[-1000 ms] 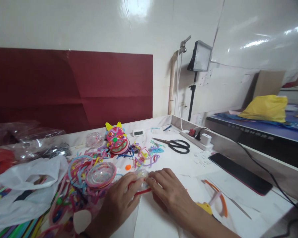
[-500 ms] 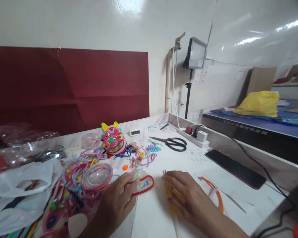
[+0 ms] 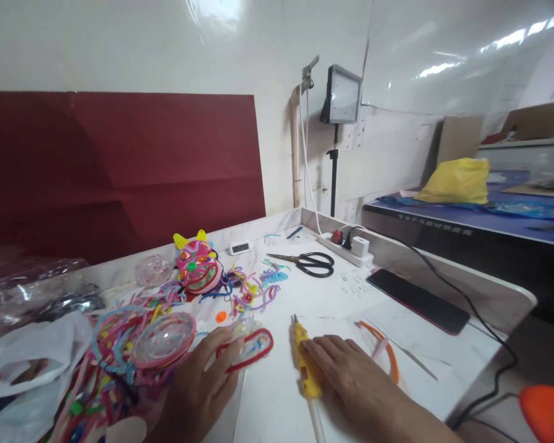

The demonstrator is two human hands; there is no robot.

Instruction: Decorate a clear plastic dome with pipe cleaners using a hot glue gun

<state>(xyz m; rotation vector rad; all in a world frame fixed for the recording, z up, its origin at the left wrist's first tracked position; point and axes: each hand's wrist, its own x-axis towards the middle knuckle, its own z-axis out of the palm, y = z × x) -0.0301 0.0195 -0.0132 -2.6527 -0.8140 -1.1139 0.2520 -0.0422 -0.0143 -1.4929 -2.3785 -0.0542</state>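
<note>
My left hand [image 3: 207, 372] is closed on a clear plastic piece edged with red pipe cleaner [image 3: 258, 348], its fingers and thumb pinching the near end. Flat on the white tabletop lies a yellow glue gun [image 3: 303, 360], metal tip pointing away and a pale stick coming out of its rear. My right hand [image 3: 344, 369] rests just right of the glue gun, fingers stretched out, the fingertips at its side. Left of my left hand, a clear round plastic dish with a pink rim [image 3: 165, 342] sits on a heap of coloured pipe cleaners [image 3: 115, 344].
A pink animal-face craft with yellow ears [image 3: 196, 263] stands behind. Black-handled scissors [image 3: 311, 263], a small digital clock [image 3: 239, 248], a phone [image 3: 418, 300], a power strip [image 3: 351, 249] and an orange strip [image 3: 388, 351] lie around. White plastic bags [image 3: 32, 363] crowd the left.
My right hand has loosened from around the glue gun, which now lies uncovered on the table. My left hand keeps the red-edged piece. The whole view has shifted to the right.
</note>
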